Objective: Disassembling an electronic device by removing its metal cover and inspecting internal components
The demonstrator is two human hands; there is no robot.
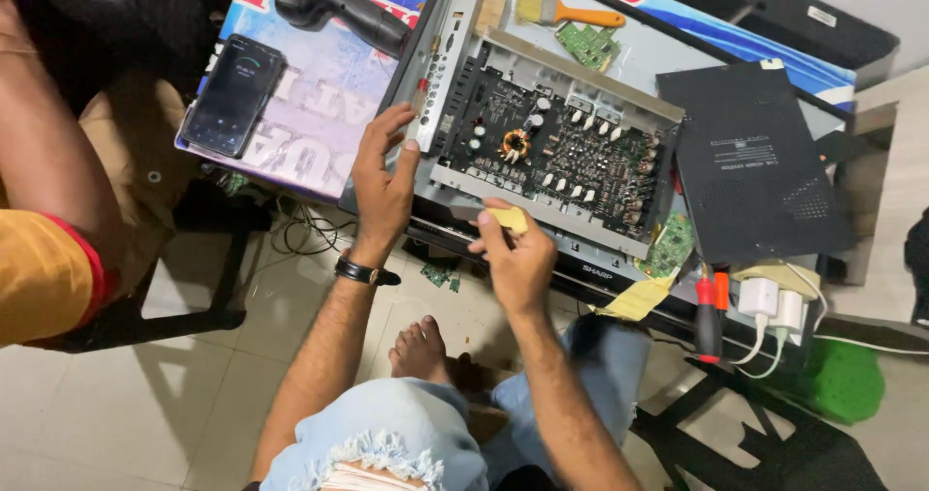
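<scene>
While the left hand (pixel 382 177) rests spread on the near-left corner of the opened amplifier chassis (pixel 547 128), fingers apart and pressing its edge, not gripping, the right hand (pixel 518 254) is pinched shut on a small yellow-handled tool (pixel 505 217) just at the near long rim. Chassis lies straight ahead of both hands, long axis running left-far to right-near across the table, circuit board (pixel 561 148) face up with a copper coil (pixel 515 145) about mid-left. Right hand nearer the board's middle; left hand nearer the connector end. Tool tip touches or hovers at the rim, can't tell which. Tight room on the right: black cover plate (pixel 750 157) sits touching or just beside the chassis end, red screwdriver (pixel 709 312) and white plugs (pixel 769 302) near the table's front edge. Far side has a paintbrush (pixel 566 9) and loose green board (pixel 587 44). Phone (pixel 232 94) and drill (pixel 339 2) well apart to the left, so freer room there. Another person's arm (pixel 48 162) at far left
</scene>
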